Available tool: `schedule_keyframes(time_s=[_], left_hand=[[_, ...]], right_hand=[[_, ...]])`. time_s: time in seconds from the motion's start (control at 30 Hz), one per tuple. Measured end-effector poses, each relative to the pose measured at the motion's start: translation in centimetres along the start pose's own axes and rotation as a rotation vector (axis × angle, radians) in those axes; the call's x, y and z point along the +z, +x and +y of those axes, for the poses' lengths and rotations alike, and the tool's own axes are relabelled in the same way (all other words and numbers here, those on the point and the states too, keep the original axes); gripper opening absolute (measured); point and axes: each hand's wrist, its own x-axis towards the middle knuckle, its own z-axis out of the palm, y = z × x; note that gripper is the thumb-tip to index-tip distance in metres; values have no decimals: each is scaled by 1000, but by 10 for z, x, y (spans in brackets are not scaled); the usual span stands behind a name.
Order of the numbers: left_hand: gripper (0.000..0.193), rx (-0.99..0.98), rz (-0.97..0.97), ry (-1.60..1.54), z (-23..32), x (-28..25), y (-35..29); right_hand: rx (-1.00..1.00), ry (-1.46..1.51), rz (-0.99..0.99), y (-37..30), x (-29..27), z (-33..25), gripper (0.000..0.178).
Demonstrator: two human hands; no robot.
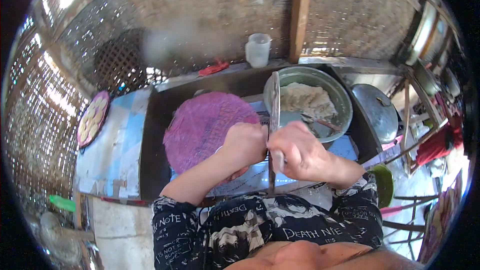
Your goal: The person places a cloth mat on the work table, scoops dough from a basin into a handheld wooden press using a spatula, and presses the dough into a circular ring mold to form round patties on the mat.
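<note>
In front of me, a thin flat piece [274, 107] stands upright, edge-on, so its face is hidden. My left hand [246, 142] grips it from the left, fingers curled and partly covered. Against its right side, my right hand [300, 152] is closed in a fist, with a pale end showing beside the fingers; the held item cannot be made out. A round purple cloth-like cover [207, 132] lies left of my left hand. Beyond my right hand, a large round basin [346, 107] contains pale dough [307, 99] and a brown-handled utensil [327, 124].
Dark raised boards [150, 145] frame the work surface. At far left is a purple plate [103, 99] of round pale pieces. A translucent pitcher [258, 50] and red item [214, 68] stand along the back. A lidded pot [375, 112] and green container [384, 185] are right.
</note>
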Motion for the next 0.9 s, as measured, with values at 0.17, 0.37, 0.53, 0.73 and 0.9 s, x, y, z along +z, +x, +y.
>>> schedule_keyframes(time_s=[0.17, 0.37, 0.53, 0.73, 0.9], left_hand=[[14, 146, 49, 103, 9, -1, 16], [28, -265, -4, -357, -23, -8, 21], [40, -269, -81, -1441, -26, 54, 28], [27, 342, 665, -1596, -17, 24, 41], [26, 240, 781, -1426, -16, 15, 7]], right_hand=[[506, 257, -88, -12, -50, 4, 38], [821, 318, 638, -63, -103, 42, 36], [608, 638, 1416, -67, -48, 44, 28], [694, 1170, 1098, -58, 21, 32, 27], [1102, 115, 339, -144, 1, 105, 33]])
